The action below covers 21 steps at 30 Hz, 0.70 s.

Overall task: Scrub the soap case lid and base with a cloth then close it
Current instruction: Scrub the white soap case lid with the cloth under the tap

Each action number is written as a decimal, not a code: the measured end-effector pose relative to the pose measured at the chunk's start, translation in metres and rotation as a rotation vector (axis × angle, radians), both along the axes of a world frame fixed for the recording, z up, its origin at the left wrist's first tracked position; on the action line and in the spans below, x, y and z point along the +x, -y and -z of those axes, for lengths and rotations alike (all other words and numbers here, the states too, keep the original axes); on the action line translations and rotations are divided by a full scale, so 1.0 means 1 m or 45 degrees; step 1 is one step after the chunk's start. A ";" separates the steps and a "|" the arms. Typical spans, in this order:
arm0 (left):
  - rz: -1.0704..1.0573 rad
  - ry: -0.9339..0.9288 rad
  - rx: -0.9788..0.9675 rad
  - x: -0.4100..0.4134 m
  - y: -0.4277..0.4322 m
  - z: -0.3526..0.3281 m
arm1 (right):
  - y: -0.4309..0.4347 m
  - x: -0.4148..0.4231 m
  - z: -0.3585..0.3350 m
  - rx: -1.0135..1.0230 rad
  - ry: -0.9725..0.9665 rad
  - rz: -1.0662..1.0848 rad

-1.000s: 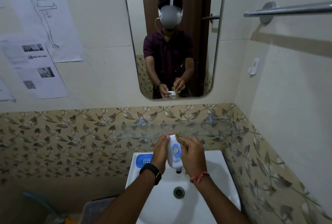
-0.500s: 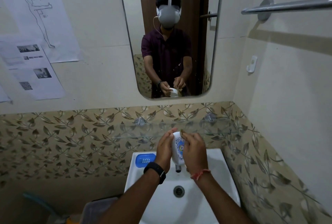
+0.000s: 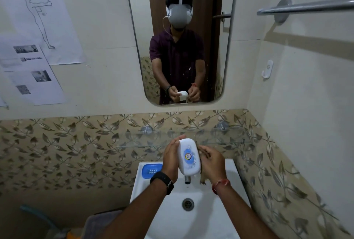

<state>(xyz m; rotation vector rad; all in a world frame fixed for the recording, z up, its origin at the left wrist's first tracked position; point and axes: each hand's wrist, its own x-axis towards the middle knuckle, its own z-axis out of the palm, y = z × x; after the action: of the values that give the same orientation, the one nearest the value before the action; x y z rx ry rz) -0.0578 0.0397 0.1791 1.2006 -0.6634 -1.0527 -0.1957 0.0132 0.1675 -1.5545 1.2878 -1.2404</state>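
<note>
The left hand (image 3: 171, 159) grips the case (image 3: 188, 156) from its left side, fingers curled round the far end, and holds it on end with the blue-labelled face towards the camera. The right hand (image 3: 211, 162) is curled round a brown cloth (image 3: 203, 179) and pressed to the case's right edge. The hand hides most of the cloth; a frayed end hangs below the palm.

There is a black watch (image 3: 162, 181) on the left wrist and a red thread (image 3: 220, 184) on the right. The case is in the air over the tap (image 3: 187, 179) and the white sink (image 3: 235, 187), with the drain (image 3: 188, 204) below. A blue soap dish (image 3: 152, 169) sits on the sink's back left corner, near the left hand. A glass shelf (image 3: 226, 139) runs just behind the hands. Above it, the mirror (image 3: 216, 56) shows the person holding the case. A towel rail (image 3: 306, 6) and a hook (image 3: 268, 69) are on the right wall, and papers (image 3: 38, 28) are on the left.
</note>
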 end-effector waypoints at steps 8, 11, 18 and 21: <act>0.012 0.244 -0.010 0.002 0.006 0.001 | -0.023 0.009 0.002 0.353 0.614 -0.492; 0.042 0.268 0.040 -0.005 0.006 -0.003 | -0.023 0.017 -0.007 0.310 0.600 -0.342; 0.332 0.047 -0.075 -0.006 -0.002 -0.012 | -0.023 0.018 -0.021 0.113 0.386 -0.482; 0.333 -0.154 -0.029 0.003 -0.004 -0.017 | -0.025 0.010 -0.022 -0.012 0.063 -0.669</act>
<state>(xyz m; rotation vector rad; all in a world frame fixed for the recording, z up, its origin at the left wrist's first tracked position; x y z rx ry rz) -0.0549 0.0438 0.1961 1.0395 -0.7492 -1.3220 -0.1860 0.0377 0.1897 -1.7116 0.7668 -0.9375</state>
